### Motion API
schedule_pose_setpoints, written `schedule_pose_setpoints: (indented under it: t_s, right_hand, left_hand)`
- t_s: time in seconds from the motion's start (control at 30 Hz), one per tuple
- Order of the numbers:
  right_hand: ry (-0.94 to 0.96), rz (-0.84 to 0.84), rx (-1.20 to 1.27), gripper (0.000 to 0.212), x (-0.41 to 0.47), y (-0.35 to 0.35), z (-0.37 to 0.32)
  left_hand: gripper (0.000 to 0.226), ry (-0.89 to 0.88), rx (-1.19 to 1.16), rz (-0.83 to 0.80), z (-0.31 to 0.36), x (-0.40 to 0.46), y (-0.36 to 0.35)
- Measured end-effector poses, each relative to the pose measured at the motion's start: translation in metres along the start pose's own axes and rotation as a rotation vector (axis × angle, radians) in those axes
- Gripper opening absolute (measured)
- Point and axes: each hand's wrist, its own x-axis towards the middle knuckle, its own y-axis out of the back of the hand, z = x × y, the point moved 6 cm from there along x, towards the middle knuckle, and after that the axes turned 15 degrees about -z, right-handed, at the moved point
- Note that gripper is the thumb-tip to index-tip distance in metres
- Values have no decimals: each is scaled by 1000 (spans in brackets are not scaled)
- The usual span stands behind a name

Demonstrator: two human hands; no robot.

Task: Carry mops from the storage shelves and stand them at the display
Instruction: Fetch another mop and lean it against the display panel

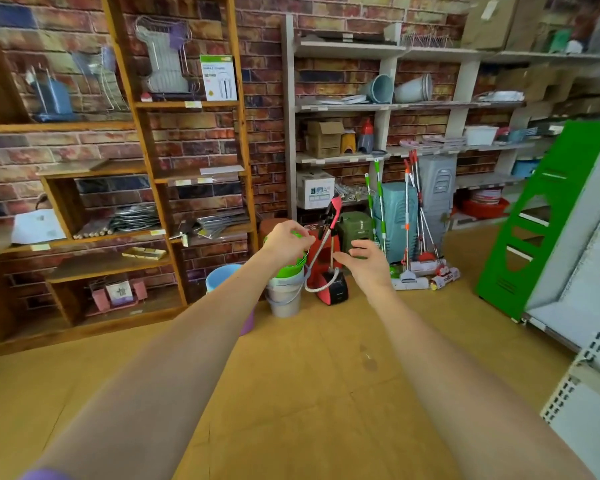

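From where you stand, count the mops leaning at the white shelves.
About 4 by their handles: two green-and-white mops against the teal bin, two orange-and-white mops right of them, heads on the floor. The orange cluster overlaps, so more may be hidden.

Wide bare floor [309, 393] ahead, open for passage toward the white shelves [381, 109]; blocked low by stacked buckets [286, 289] and a red steamer [329, 271] directly in front of both hands; mops [409, 220] leaning behind, hemmed by grey-blue bins [395, 220]; crowded on the right by a tilted green panel [548, 216]; bounded on the left by wooden shelving [153, 168].
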Motion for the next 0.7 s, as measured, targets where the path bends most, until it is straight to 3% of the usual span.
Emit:
schedule_pose_setpoints:
  t_s: [0.43,0.7]
  right_hand:
    - [45,49,-258,51,224,-53,-25]
    - [22,78,-333,59,318,-51,3]
  left_hand:
    - [5,-73,-110,-133,-25,227,89]
    - [7,-76,-114,-198,-51,343,93]
